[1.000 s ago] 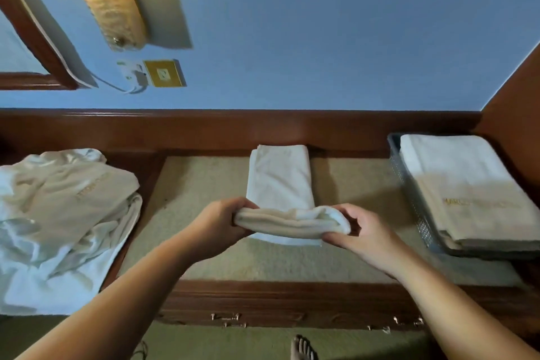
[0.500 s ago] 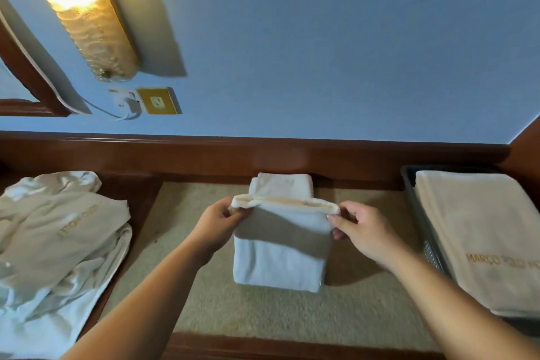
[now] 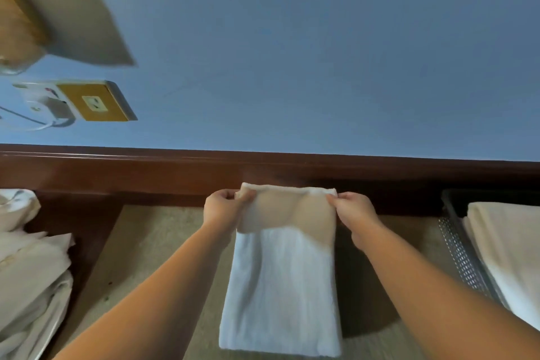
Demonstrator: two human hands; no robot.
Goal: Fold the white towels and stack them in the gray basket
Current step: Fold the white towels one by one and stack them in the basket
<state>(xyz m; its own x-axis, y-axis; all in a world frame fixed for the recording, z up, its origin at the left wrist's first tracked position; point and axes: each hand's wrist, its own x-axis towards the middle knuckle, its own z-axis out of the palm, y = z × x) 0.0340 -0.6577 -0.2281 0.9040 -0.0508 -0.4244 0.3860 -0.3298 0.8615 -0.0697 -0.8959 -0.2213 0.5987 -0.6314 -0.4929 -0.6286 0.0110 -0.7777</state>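
Note:
A white towel [image 3: 282, 286] lies folded in a long strip on the tan surface in the middle. My left hand [image 3: 223, 209] pinches its far left corner and my right hand [image 3: 352, 212] pinches its far right corner, both at the towel's far edge near the wooden back rail. The gray basket [image 3: 457, 245] stands at the right with a folded white towel [image 3: 505, 245] inside it. A heap of unfolded white towels [image 3: 29, 266] lies at the left.
A dark wooden rail [image 3: 263, 169] runs along the back below the blue wall. A wall socket with a plugged-in charger [image 3: 73, 101] sits at upper left, below a lamp. The tan surface [image 3: 152, 242] shows between heap and towel.
Both hands have carried the near end of the towel up and over to its far edge, doubling it. The view has swung closer and to the right.

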